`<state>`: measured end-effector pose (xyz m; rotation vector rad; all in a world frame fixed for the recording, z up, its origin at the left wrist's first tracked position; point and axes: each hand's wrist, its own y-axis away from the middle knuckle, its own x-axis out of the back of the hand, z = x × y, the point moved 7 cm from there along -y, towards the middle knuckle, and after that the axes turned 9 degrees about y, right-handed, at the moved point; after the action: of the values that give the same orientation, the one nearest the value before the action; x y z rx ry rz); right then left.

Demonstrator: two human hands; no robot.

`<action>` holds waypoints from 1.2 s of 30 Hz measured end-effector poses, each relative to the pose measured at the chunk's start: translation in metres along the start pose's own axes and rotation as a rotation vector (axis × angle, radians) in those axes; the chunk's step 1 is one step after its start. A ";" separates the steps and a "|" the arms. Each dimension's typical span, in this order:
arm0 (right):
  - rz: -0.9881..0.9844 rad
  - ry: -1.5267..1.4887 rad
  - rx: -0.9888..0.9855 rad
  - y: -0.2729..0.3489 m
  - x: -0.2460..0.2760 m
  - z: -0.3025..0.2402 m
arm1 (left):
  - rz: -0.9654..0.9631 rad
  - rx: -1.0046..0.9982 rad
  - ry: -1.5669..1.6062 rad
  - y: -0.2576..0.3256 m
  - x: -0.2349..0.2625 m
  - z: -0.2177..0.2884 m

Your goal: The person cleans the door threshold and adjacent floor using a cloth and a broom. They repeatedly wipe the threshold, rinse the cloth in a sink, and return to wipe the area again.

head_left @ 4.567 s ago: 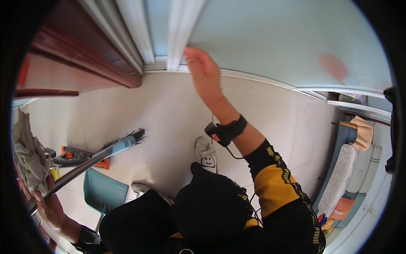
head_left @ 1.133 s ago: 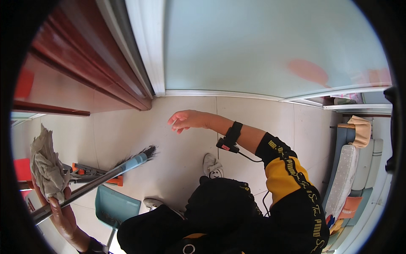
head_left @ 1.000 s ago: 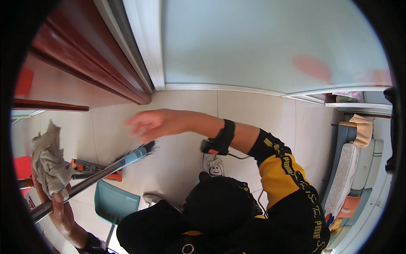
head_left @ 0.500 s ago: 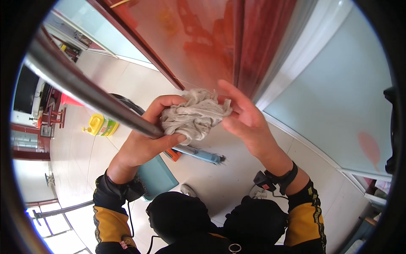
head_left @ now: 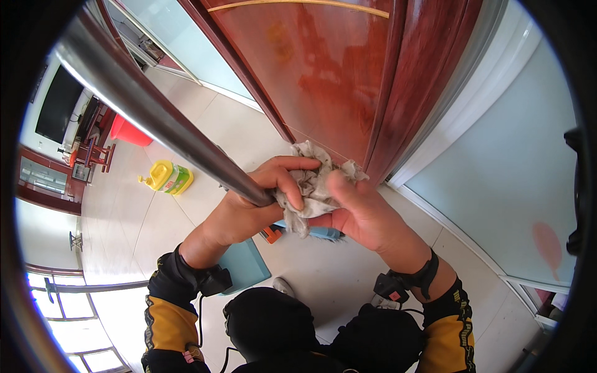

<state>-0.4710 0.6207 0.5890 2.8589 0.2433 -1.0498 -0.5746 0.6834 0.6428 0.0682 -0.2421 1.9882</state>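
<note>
A mop's metal pole (head_left: 163, 127) slants down from the upper left. At its lower end is a bunched, off-white cloth mop head (head_left: 314, 193) with crumpled strips. My left hand (head_left: 233, 217) is closed round the joint of pole and cloth, its fingers pressing over the strips. From the right, my right hand (head_left: 370, 224) grips the cloth, thumb on top and fingers partly hidden beneath it. Below the hands, a blue broom head (head_left: 326, 233) with dark bristles, an orange piece (head_left: 271, 234) and a teal dustpan (head_left: 245, 264) lie on the floor, partly covered.
A yellow jug (head_left: 168, 177) stands on the tiled floor at the left, with a red bucket (head_left: 129, 130) farther back. Ahead is a glossy red-brown wooden door (head_left: 311, 68). A frosted sliding panel (head_left: 497, 149) runs along the right.
The mop head has shifted slightly right and down. My right hand, spread beside the cloth before, has closed on it. My left fingers have moved over the strips. The view has turned somewhat.
</note>
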 end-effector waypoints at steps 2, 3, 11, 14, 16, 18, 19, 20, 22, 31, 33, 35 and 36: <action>0.037 0.074 0.026 -0.003 0.002 -0.001 | 0.015 -0.001 0.048 0.002 -0.001 0.004; 0.066 -0.064 0.032 -0.003 0.006 -0.001 | 0.087 0.003 0.103 0.005 0.004 0.005; 0.057 0.018 0.393 0.000 0.023 -0.004 | 0.276 0.117 0.274 0.012 0.026 -0.011; -0.033 0.512 0.688 0.005 0.004 -0.024 | 0.210 0.133 0.251 0.008 0.018 -0.009; 0.019 0.756 0.763 0.009 -0.001 -0.032 | 0.158 0.125 0.219 0.008 0.010 -0.006; 0.008 0.965 0.865 0.016 -0.006 -0.039 | 0.174 0.187 0.263 0.010 0.009 -0.010; 0.033 1.062 0.813 0.020 -0.004 -0.039 | 0.172 0.216 0.255 0.010 0.009 -0.013; 0.013 1.090 0.812 0.020 -0.003 -0.039 | 0.167 0.245 0.246 0.010 0.009 -0.016; -0.010 1.168 0.787 0.022 -0.001 -0.037 | 0.158 0.187 0.257 0.006 0.009 -0.016; 0.068 1.279 0.830 0.032 -0.001 -0.041 | 0.206 0.194 0.280 0.011 0.011 -0.014; 0.022 1.314 0.803 0.029 -0.006 -0.040 | 0.214 0.210 0.199 0.010 0.013 -0.015; -0.060 1.309 0.738 0.025 -0.011 -0.035 | 0.170 0.149 0.119 0.006 0.009 -0.012; -0.056 1.297 0.722 0.024 -0.011 -0.035 | 0.189 0.128 0.116 0.006 0.010 -0.013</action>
<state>-0.4528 0.6000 0.6229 3.6546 -0.0198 1.1004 -0.5829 0.6923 0.6310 0.0123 -0.0474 2.1866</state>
